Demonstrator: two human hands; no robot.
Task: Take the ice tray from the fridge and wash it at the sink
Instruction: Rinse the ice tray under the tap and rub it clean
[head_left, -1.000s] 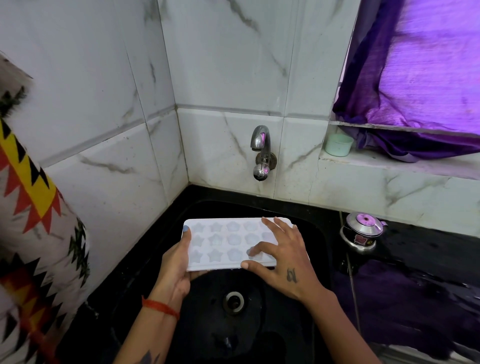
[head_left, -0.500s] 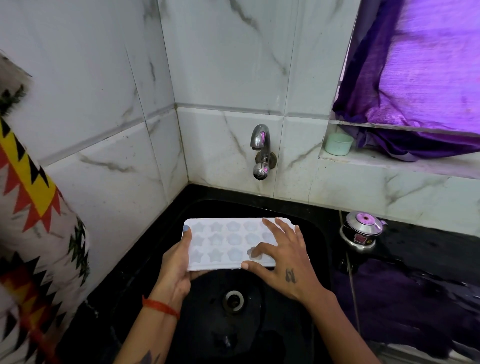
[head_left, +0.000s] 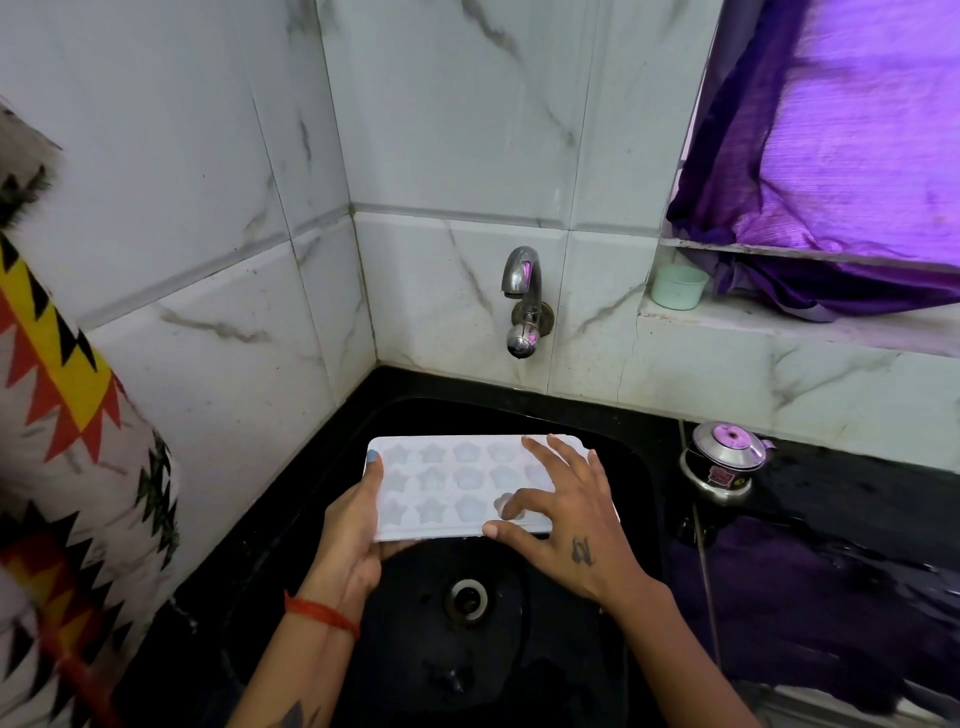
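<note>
Over the sink (head_left: 636, 467), the left hand (head_left: 353, 540) clamps the tray (head_left: 447, 488) at its 9 o'clock edge while right hand (head_left: 566, 525) fingers spread across it, rubbing; the dry tap (head_left: 522, 301) at 12 o'clock probably needs opening next.

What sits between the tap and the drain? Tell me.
In the head view, the ice tray sits between the tap and the drain, held over the sink by both hands.

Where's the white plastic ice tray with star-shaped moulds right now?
In the head view the white plastic ice tray is centre frame, held over the black sink below the wall tap, left hand gripping its left end, right hand on top.
</note>
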